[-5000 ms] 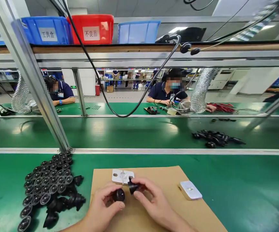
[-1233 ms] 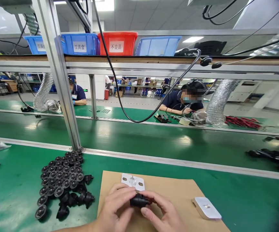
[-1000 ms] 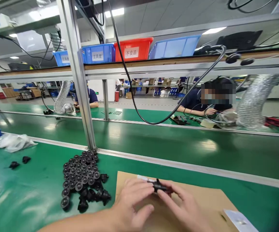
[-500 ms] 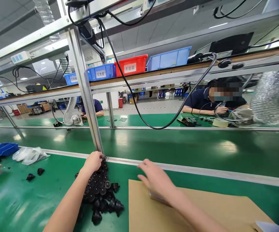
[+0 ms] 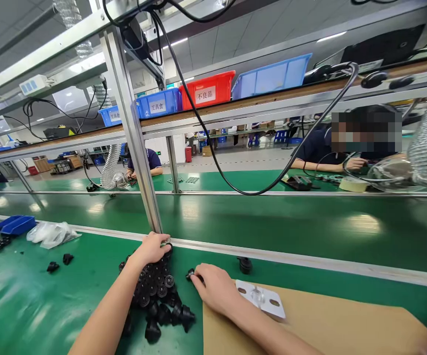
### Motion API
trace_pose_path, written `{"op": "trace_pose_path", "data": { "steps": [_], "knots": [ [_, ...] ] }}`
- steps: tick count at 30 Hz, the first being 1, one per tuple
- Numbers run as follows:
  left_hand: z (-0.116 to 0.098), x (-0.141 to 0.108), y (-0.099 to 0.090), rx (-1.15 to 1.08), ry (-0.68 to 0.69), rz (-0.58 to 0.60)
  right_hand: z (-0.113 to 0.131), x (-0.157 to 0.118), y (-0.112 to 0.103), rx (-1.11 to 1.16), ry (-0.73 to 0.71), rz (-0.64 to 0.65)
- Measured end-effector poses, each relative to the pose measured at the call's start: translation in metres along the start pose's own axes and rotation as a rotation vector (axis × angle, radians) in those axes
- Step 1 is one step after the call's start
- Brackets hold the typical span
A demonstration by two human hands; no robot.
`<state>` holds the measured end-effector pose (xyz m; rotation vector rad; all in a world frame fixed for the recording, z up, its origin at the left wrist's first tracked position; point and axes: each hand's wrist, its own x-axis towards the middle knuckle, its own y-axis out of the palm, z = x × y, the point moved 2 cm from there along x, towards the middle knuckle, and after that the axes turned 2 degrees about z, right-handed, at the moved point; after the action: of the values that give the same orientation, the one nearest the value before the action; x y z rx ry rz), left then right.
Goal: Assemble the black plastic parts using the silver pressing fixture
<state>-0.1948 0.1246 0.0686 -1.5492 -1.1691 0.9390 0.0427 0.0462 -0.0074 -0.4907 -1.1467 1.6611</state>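
Note:
A heap of small round black plastic parts [image 5: 152, 286] lies on the green bench. My left hand [image 5: 154, 248] reaches over its far end, thumb and fingers closed together beside the metal post; what they pinch is mostly hidden. Between the thumb and fingers of my right hand [image 5: 215, 288] is a small black part [image 5: 190, 274], just right of the heap and low over the bench. Behind that hand, a silver block with slots [image 5: 268, 301] rests on brown cardboard [image 5: 320, 320]. Another black part [image 5: 245, 265] stands alone beyond the cardboard.
A metal post [image 5: 139, 148] rises at the bench's back rail. To the left are two loose black parts [image 5: 52, 266], a clear plastic bag [image 5: 52, 234] and blue trays [image 5: 16, 225]. A black cable [image 5: 213, 160] hangs ahead. Across the belt, a person [image 5: 316, 148] works.
My right hand has moved left and down, off the silver block, which is now uncovered; a black part shows in its fingers. A lone black part now shows beyond the cardboard. My left hand stays at the heap.

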Motion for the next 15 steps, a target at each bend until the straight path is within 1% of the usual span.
{"op": "trace_pose_path", "data": {
  "steps": [3, 6, 9, 12, 15],
  "knots": [
    [-0.008, -0.003, 0.007, 0.033, 0.046, 0.034, -0.003, 0.001, 0.002, 0.013, 0.032, -0.038],
    [-0.013, -0.005, 0.012, 0.033, 0.117, 0.052, -0.002, 0.0, 0.001, 0.013, 0.025, -0.068],
    [-0.014, -0.004, 0.016, 0.01, 0.18, 0.053, 0.0, 0.0, 0.001, 0.001, -0.066, -0.06],
    [-0.014, -0.002, 0.021, -0.005, 0.213, 0.04, 0.002, 0.002, 0.005, -0.041, -0.191, -0.011],
    [-0.014, -0.002, 0.025, -0.007, 0.218, 0.01, 0.005, 0.003, 0.006, -0.061, -0.23, 0.008]
  ]
}}
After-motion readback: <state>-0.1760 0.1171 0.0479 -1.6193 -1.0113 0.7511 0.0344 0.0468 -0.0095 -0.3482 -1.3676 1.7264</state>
